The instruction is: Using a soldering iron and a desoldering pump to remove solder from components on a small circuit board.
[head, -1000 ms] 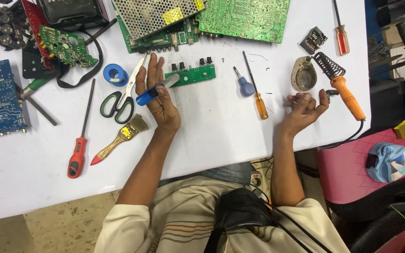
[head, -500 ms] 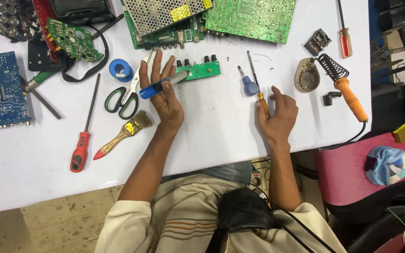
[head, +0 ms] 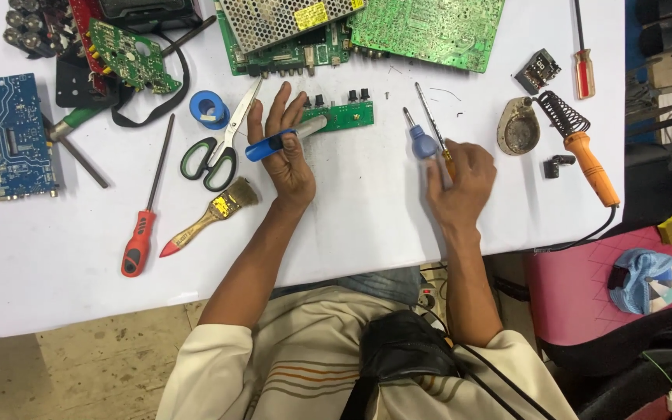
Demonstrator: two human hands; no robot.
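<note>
The left hand (head: 289,155) lies spread, a blue-handled tool (head: 274,144) pinched between its fingers, over the small board (head: 344,117). The right hand (head: 460,183) closes around the orange screwdriver (head: 437,136); gripping nearer the handle would steady it.

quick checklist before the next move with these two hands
1. Left hand holds the blue-handled tool: ok, it lies across the fingers.
2. Tool tip at the small green circuit board: cannot tell, the hand hides the contact.
3. Right hand on the orange-handled screwdriver: ok, fingers over the handle.
4. Blue-handled screwdriver apart from the right hand: not ok, it lies right beside the fingers.
5. Soldering iron in its coil stand: ok.
</note>
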